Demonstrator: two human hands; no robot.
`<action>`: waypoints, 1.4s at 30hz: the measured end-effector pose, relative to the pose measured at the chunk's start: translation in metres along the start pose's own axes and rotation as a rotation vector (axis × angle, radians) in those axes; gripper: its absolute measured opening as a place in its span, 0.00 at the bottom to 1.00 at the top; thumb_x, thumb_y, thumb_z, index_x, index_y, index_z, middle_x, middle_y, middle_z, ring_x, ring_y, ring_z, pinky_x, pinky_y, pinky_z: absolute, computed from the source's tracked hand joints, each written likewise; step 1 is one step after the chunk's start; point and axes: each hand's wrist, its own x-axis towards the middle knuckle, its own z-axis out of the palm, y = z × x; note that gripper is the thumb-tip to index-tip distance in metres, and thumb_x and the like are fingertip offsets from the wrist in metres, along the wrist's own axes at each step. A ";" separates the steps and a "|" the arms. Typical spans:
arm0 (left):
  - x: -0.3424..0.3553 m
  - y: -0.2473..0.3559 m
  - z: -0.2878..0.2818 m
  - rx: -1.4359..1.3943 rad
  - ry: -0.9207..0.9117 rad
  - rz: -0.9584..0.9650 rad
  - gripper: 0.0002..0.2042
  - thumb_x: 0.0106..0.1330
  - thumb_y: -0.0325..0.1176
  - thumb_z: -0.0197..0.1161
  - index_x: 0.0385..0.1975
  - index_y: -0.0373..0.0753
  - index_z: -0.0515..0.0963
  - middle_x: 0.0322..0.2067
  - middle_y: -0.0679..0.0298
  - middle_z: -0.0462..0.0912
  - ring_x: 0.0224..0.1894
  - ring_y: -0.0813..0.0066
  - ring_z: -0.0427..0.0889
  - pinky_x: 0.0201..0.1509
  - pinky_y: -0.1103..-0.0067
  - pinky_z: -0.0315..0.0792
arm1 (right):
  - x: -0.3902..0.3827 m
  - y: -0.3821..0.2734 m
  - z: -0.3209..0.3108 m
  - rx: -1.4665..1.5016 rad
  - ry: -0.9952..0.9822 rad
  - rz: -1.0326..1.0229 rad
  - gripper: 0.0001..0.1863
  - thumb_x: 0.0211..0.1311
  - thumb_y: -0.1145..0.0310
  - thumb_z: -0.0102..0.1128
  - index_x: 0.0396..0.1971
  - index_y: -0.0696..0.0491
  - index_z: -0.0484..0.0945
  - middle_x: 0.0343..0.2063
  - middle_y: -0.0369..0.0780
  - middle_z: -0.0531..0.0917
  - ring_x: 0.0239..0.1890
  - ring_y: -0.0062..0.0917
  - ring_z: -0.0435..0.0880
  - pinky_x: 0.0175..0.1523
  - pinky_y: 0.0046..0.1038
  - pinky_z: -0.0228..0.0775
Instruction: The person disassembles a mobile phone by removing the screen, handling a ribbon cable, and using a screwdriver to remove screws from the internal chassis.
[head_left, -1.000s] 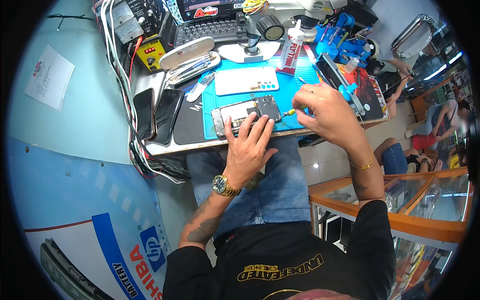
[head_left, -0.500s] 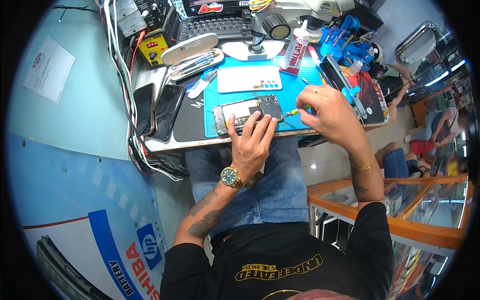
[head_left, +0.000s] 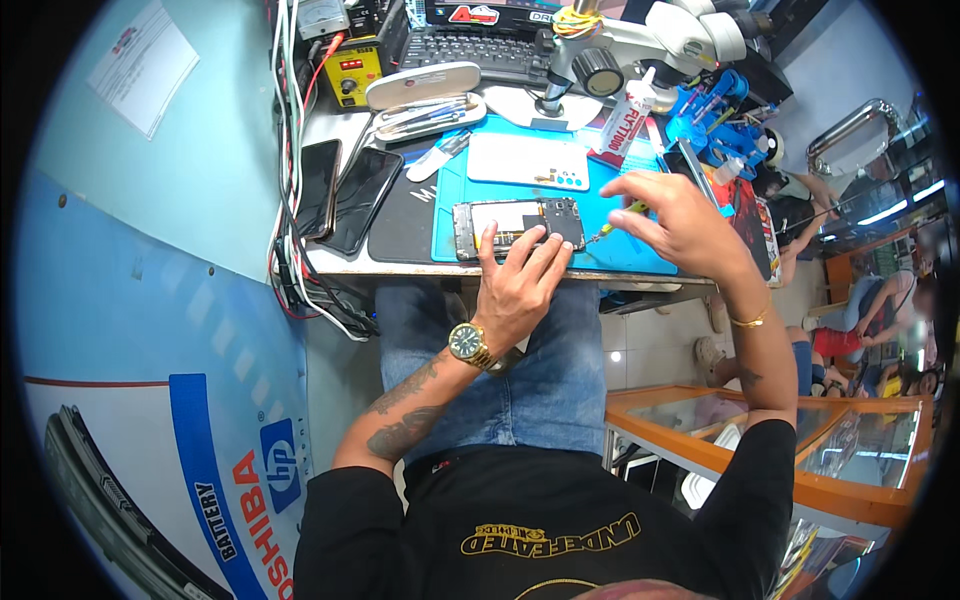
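An opened smartphone [head_left: 515,220] with exposed inner parts lies on the blue mat [head_left: 655,260]. My left hand [head_left: 515,290] rests on its lower edge with fingers spread. My right hand [head_left: 680,225] is at its right end, fingers curved loosely round a small yellow screwdriver [head_left: 622,218], whose tip points at the phone's corner. Just behind the phone lies a white back panel [head_left: 525,158] with small parts on it. A white-and-red glue tube [head_left: 625,120] stands slanted behind that panel at the right.
Around the mat are two dark phones [head_left: 365,200], cables [head_left: 285,240], a pen case [head_left: 425,110], a microscope stand [head_left: 545,105], a keyboard [head_left: 460,55], a yellow power unit [head_left: 355,75] and blue tool holders [head_left: 690,130]. An orange glass counter [head_left: 760,430] and seated people [head_left: 870,320] are at right.
My right hand's index finger and thumb have spread wider around the screwdriver. My left hand stays on the phone. The whole view has shifted, with the desk appearing further right.
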 end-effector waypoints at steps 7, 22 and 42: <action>0.001 0.001 -0.002 0.005 0.001 -0.005 0.17 0.59 0.31 0.69 0.50 0.47 0.84 0.50 0.73 0.84 0.60 0.73 0.77 0.74 0.42 0.45 | 0.000 0.000 0.006 0.041 0.161 -0.121 0.04 0.63 0.72 0.66 0.34 0.55 0.81 0.24 0.45 0.82 0.29 0.41 0.83 0.36 0.35 0.73; -0.003 0.002 0.001 0.026 0.013 -0.003 0.14 0.63 0.32 0.66 0.49 0.46 0.85 0.51 0.74 0.84 0.61 0.73 0.77 0.74 0.40 0.41 | -0.006 -0.008 0.003 0.071 0.148 -0.139 0.05 0.66 0.71 0.64 0.38 0.55 0.80 0.24 0.45 0.82 0.25 0.37 0.82 0.32 0.35 0.71; -0.001 0.005 -0.011 0.060 -0.069 -0.008 0.20 0.60 0.37 0.70 0.53 0.45 0.82 0.56 0.72 0.81 0.66 0.68 0.72 0.73 0.35 0.35 | -0.003 -0.005 0.005 -0.043 0.056 -0.096 0.16 0.64 0.69 0.67 0.50 0.55 0.79 0.24 0.46 0.83 0.25 0.36 0.84 0.33 0.32 0.72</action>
